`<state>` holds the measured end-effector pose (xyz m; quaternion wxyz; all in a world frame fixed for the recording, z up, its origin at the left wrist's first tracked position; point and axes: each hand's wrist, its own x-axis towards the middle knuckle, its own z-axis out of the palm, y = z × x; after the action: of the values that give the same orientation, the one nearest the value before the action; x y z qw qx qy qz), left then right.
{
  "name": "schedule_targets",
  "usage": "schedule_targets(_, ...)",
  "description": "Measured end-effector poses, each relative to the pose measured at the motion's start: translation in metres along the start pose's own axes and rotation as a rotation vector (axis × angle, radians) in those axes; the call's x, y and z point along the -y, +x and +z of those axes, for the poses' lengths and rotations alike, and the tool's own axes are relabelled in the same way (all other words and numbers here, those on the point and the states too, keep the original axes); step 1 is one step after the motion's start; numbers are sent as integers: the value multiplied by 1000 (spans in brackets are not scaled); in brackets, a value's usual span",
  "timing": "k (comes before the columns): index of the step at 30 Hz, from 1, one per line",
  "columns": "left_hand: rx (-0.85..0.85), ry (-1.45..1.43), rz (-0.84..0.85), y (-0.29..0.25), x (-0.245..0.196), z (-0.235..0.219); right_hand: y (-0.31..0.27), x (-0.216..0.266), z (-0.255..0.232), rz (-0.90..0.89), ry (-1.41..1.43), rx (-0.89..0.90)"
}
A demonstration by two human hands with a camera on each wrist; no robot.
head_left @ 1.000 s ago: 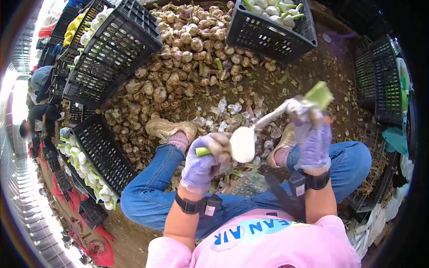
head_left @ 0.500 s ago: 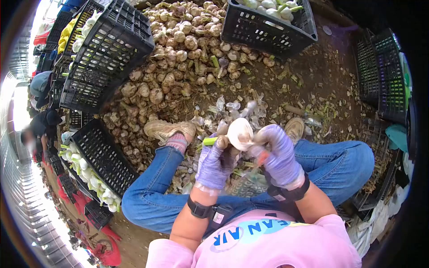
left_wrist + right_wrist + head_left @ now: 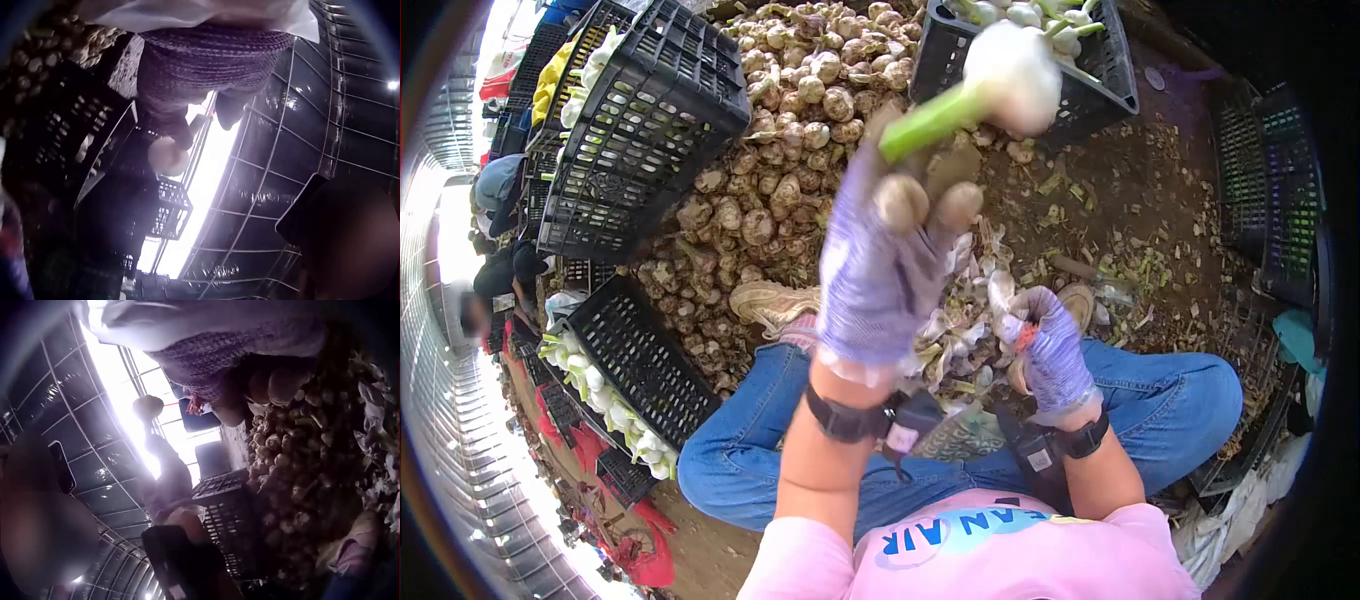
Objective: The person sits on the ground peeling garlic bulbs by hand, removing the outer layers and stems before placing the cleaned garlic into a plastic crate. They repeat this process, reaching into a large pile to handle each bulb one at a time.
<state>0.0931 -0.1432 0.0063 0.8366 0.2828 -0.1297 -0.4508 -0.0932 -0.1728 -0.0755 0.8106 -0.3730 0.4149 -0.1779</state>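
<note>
My left hand, in a purple knit glove with soiled fingertips, is raised in front of me. It grips the green stem of a peeled white garlic bulb; the bulb blurs and overlaps the back crate in the head view. Across in the right wrist view, the same bulb shows pale above the left hand. My right hand, gloved alike with an orange-red band on a finger, hangs low beside the garlic peels. Its fingers bend loosely, with nothing visible in them.
A heap of unpeeled garlic spreads over the ground ahead. The black back crate holds peeled bulbs. Other black crates stand at the left and right. My bent legs flank the peels. Other people work far left.
The hands worked together on the bulb half a second ago, the right at its skin. Now they are apart: the left has carried the bulb forward and up, the right has dropped back over the peels.
</note>
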Motion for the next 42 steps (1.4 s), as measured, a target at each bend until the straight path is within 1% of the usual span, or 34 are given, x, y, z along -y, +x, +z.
schedule_targets(1,44,13,43,15,-5,-11,3,1,-2,-20,-98,8)
schedule_targets(2,-64,139,68,26,-11,-22,6,3,-4,-23,-99,10)
schedule_targets(3,-188,271,112,36,-13,-42,8,5,-5,-30,-253,0)
schedule_targets(4,-376,304,107,50,-12,-72,10,4,-7,-33,-406,-12)
schedule_targets(5,-501,442,68,58,-13,-102,14,0,-10,-72,-567,-8)
schedule_targets(6,-569,599,48,64,-8,-139,17,-1,-8,-67,-563,-8)
schedule_targets(8,-635,942,-134,70,7,-206,20,-3,-1,102,-137,-36)
schedule_targets(9,-619,1049,-270,71,17,-226,22,-11,-7,97,-217,4)
schedule_targets(10,-555,1268,-319,73,32,-258,25,-12,-6,103,-219,-1)
schedule_targets(12,-481,1549,-359,83,53,-271,30,-12,-1,101,-259,22)
schedule_targets(13,-519,1689,-444,86,66,-277,31,-23,-7,27,-291,67)
schedule_targets(14,-553,1827,-533,90,72,-262,32,-24,-7,35,-295,58)
schedule_targets(15,-560,1849,-464,91,82,-277,33,-23,-6,140,-134,74)
schedule_targets(16,-555,1846,-471,89,85,-276,32,-23,-6,243,31,88)
schedule_targets(17,-550,1815,-418,84,84,-269,32,-17,-8,312,20,129)
schedule_targets(18,-547,1786,-359,80,83,-263,33,-15,-7,312,23,129)
schedule_targets(19,-501,1544,-175,70,94,-287,32,-14,-7,327,-59,124)
schedule_targets(20,-454,1072,-275,61,90,-265,29,-12,-6,343,-142,117)
schedule_targets(21,-544,1173,-478,54,61,-168,25,-7,0,302,-150,94)
schedule_targets(22,-387,898,-366,31,64,-178,22,-9,3,298,-147,90)
schedule_targets(23,-252,687,-298,11,60,-160,19,-16,4,41,-285,128)
schedule_targets(24,-218,682,-334,-8,47,-132,15,-20,6,-217,-419,163)
schedule_targets(25,-204,487,-401,-23,36,-98,12,-21,13,-109,-253,134)
schedule_targets(26,-184,385,-424,-42,36,-92,8,-15,15,-117,-252,131)
schedule_targets(28,-213,406,-357,-73,29,-62,-5,2,19,-1,-273,142)
schedule_targets(29,-204,410,-348,-86,26,-53,-16,7,18,20,-155,171)
schedule_targets(30,-210,471,-324,-98,23,-47,-24,8,21,10,-155,175)
schedule_targets(32,-234,574,-286,-118,16,-26,-37,11,30,-82,18,183)
schedule_targets(34,-152,587,-144,-137,18,-23,-50,11,32,-118,-44,220)
schedule_targets(35,-107,677,-19,-143,23,-27,-54,9,34,-120,6,221)
schedule_targets(36,-104,677,-5,-148,20,-31,-57,8,37,-121,56,222)
schedule_targets(38,146,1273,248,-153,13,-33,-68,11,39,-125,41,211)
schedule_targets(40,128,1294,246,-162,7,-26,-75,12,40,-81,47,218)
schedule_targets(42,151,1381,300,-166,2,-22,-79,16,39,-42,10,241)
